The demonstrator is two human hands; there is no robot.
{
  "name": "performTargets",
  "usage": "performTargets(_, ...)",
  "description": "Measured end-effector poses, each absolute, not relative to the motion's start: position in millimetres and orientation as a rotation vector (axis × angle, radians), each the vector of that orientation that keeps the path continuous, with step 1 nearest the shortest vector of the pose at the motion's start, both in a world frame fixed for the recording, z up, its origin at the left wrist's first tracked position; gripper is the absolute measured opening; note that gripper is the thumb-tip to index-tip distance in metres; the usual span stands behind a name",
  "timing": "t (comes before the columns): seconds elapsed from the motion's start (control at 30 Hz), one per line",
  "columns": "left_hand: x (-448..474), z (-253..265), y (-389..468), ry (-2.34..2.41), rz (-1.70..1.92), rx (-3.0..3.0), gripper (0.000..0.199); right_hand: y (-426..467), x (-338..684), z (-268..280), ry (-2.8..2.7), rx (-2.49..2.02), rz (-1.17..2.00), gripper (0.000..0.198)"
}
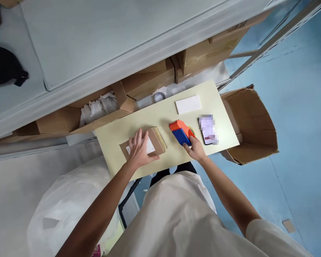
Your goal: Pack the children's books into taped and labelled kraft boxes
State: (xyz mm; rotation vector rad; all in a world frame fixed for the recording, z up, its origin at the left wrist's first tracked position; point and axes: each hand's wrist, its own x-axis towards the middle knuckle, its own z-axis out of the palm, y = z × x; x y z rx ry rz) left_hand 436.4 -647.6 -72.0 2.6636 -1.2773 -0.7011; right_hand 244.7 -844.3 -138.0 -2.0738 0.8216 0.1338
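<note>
A small brown cardboard box [158, 145] lies on a pale yellow table [157, 114], with clear tape shining along its right end and a white label [150, 146] on top. My left hand [140, 151] rests over the label and box, fingers spread; part of the label is hidden beneath it. To the right, my right hand [195, 148] grips an orange and blue tape dispenser [180, 132] by its near end. The dispenser is at the table, apart from the box; whether it touches the surface I cannot tell. A phone [207, 130] with a lit screen lies just right of it.
A white rectangular pad or card stack [188, 104] lies at the table's far side. Behind stand open cartons [147, 80] and a tape roll [159, 96]. A large open carton [253, 125] is at the right, a white plastic bag [72, 200] at the left.
</note>
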Motion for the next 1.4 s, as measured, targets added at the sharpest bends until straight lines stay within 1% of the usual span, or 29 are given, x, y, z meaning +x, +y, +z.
performTargets(0.1, 438, -57, -676, -1.078, -0.793, 2.435, 0.087, -854, 234, -129, 0.669, -1.760, -0.011, 0.010)
performTargets(0.13, 440, -53, -688, -0.990, -0.893, 2.298, 0.081, -856, 232, -127, 0.624, -1.659, -0.029, 0.012)
performTargets(0.2, 444, -47, -714, -0.763, -1.135, 2.017, 0.072, -859, 229, -125, 0.560, -1.520, -0.031, 0.015)
performTargets(0.3, 450, -44, -745, -0.560, -1.427, 1.781, 0.057, -862, 228, -126, 0.515, -1.464, -0.012, 0.019)
performTargets(0.43, 453, -54, -759, -0.352, -1.602, 1.662, 0.044, -865, 226, -127, 0.475, -1.431, -0.028, 0.022)
performTargets(0.63, 449, -69, -755, -0.090, -1.642, 1.513, 0.040, -869, 229, -127, 0.427, -1.379, -0.012, 0.011)
performTargets(0.83, 447, -68, -753, 0.019, -1.623, 1.468, 0.035, -870, 231, -132, 0.434, -1.350, 0.009, 0.011)
performTargets(1.0, 442, -75, -750, 0.085, -1.588, 1.436, 0.035, -871, 234, -133, 0.470, -1.373, 0.037, 0.017)
performTargets(1.2, 440, -77, -745, 0.074, -1.554, 1.431, 0.034, -871, 235, -134, 0.447, -1.323, 0.048, 0.015)
performTargets(1.27, 444, -73, -744, 0.096, -1.580, 1.381, 0.036, -872, 232, -137, 0.453, -1.290, 0.046, 0.019)
performTargets(1.33, 448, -68, -745, 0.114, -1.625, 1.370, 0.046, -874, 230, -139, 0.453, -1.277, 0.051, 0.020)
performTargets(1.4, 450, -66, -748, 0.076, -1.625, 1.493, 0.050, -875, 229, -140, 0.441, -1.274, 0.052, 0.020)
